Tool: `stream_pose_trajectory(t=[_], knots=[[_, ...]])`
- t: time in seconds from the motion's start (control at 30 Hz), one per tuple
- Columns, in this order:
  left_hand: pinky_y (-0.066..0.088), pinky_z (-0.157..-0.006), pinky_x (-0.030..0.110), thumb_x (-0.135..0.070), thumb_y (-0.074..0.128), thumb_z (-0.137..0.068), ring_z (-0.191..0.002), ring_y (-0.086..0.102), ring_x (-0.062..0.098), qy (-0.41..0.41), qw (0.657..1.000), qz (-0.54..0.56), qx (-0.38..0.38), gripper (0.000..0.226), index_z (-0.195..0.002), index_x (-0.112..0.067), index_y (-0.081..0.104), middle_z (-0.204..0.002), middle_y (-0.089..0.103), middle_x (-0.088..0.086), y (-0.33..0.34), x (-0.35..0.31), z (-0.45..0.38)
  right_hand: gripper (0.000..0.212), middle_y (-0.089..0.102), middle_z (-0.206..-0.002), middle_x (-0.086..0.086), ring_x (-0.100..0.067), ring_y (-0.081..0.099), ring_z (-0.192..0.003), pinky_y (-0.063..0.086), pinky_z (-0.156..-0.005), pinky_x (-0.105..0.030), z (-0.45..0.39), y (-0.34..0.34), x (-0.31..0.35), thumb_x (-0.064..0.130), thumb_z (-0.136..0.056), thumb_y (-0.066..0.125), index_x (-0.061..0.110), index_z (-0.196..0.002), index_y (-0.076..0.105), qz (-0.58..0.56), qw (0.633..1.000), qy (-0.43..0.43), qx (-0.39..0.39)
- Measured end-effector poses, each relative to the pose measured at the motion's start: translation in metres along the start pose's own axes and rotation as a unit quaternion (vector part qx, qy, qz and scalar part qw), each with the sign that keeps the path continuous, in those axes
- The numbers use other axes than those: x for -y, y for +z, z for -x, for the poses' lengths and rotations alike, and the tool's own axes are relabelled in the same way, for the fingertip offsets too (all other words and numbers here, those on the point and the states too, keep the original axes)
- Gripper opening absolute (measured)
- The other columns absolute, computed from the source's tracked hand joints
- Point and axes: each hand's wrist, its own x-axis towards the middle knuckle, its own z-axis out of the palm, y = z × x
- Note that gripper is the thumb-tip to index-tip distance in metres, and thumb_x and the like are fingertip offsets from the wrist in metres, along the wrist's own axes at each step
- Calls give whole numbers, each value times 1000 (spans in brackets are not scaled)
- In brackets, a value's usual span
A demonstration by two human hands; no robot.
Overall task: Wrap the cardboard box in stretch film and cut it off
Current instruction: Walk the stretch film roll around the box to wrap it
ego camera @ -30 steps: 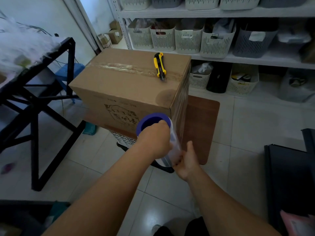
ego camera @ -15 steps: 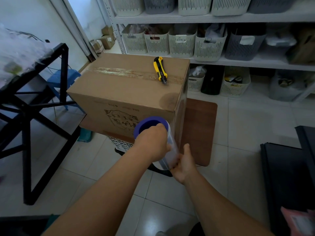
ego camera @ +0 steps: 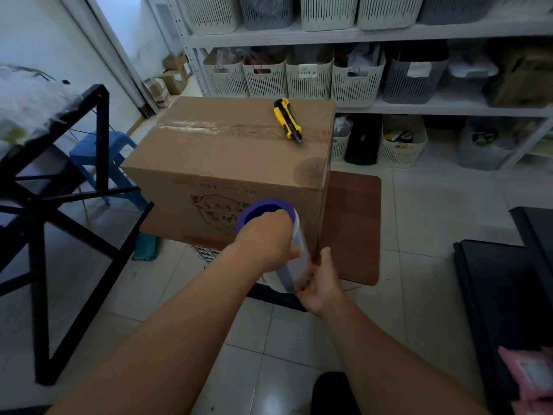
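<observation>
A taped brown cardboard box [ego camera: 227, 157] stands on a low wooden board [ego camera: 353, 229]. A yellow-and-black utility knife [ego camera: 288, 120] lies on the box top near its right edge. A roll of clear stretch film [ego camera: 294, 256] with a blue core stands upright at the box's near right corner. My left hand [ego camera: 269, 241] grips the roll's top end, fingers in the core. My right hand [ego camera: 321, 280] grips the roll's bottom end. A sheet of film runs from the roll along the box's right side.
A black metal table frame [ego camera: 45, 211] stands at the left with a blue stool [ego camera: 98, 157] behind it. White shelving with slotted baskets [ego camera: 308, 76] fills the back. A dark flat object [ego camera: 508, 295] lies on the tiled floor at the right.
The view has shifted slightly. Both hands keep hold of the roll at the box's near right corner, and the roll has barely moved.
</observation>
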Motion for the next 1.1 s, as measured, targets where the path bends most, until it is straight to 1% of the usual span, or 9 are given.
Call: stream_pose_trajectory(t=[0.1, 0.27, 0.43, 0.5, 0.57, 0.7, 0.87, 0.97, 1.1], knots=[[50, -68, 31, -32, 65, -86, -71, 57, 19, 28, 999, -17, 10, 31, -100, -9, 50, -75, 55, 2, -5, 8, 0, 78, 63, -123, -13, -27, 55, -121, 45, -96, -34, -2, 7, -6, 65, -96, 19, 6, -131, 55, -23, 1000, 1, 1], [41, -64, 26, -31, 66, -86, -75, 53, 17, 69, 994, -66, 54, 27, -88, -13, 46, -77, 51, 0, -15, 21, -8, 63, 66, -98, -15, -24, 61, -91, 48, -73, -32, -20, 14, -17, 54, -102, 21, 6, -123, 56, -98, 995, 5, -14], [40, -68, 26, -30, 64, -87, -81, 56, 20, 110, 982, -104, 109, 25, -93, -12, 47, -90, 59, 5, -22, 35, -19, 51, 75, -76, -12, -22, 64, -87, 53, -81, -33, -45, 14, -30, 41, -105, 28, 5, -104, 63, -155, 987, -17, -33], [41, -70, 27, -34, 61, -89, -85, 57, 21, 128, 977, -122, 123, 28, -99, -10, 50, -96, 61, 7, -23, 39, -24, 51, 73, -67, -8, -17, 67, -68, 57, -57, -27, -51, 18, -32, 44, -104, 27, 8, -99, 63, -183, 981, -27, -51], [41, -70, 28, -38, 59, -91, -84, 57, 23, 137, 971, -140, 139, 32, -101, -8, 53, -96, 62, 9, -23, 40, -28, 55, 70, -58, -5, -12, 65, -46, 48, -39, -18, -52, 19, -34, 49, -103, 26, 9, -97, 63, -215, 974, -36, -62], [39, -63, 27, -38, 60, -90, -65, 48, 16, 188, 968, -115, 117, 28, -89, -14, 46, -73, 50, 0, -20, 52, -34, 59, 73, -66, -8, -14, 68, -49, 49, -39, -18, -53, 24, -38, 53, -101, 25, 8, -96, 63, -248, 964, -66, -63], [39, -58, 30, -39, 60, -90, -58, 46, 15, 238, 957, -126, 111, 33, -76, -16, 40, -66, 48, 0, -23, 60, -41, 59, 73, -64, -9, -14, 67, -45, 46, -35, -17, -52, 31, -45, 46, -104, 21, 4, -95, 61, -301, 945, -99, -78], [38, -56, 29, -39, 59, -90, -55, 43, 13, 268, 947, -130, 120, 33, -83, -14, 38, -64, 45, -1, -26, 65, -48, 62, 75, -73, -13, -18, 71, -54, 51, -40, -19, -52, 40, -51, 45, -105, 20, 2, -95, 63, -325, 934, -125, -81], [34, -56, 28, -39, 55, -92, -59, 43, 13, 303, 936, -139, 116, 31, -96, -12, 38, -65, 41, -3, -32, 78, -56, 61, 73, -69, -12, -15, 68, -48, 47, -36, -17, -54, 63, -56, 47, -104, 21, 2, -102, 62, -361, 914, -159, -95]])
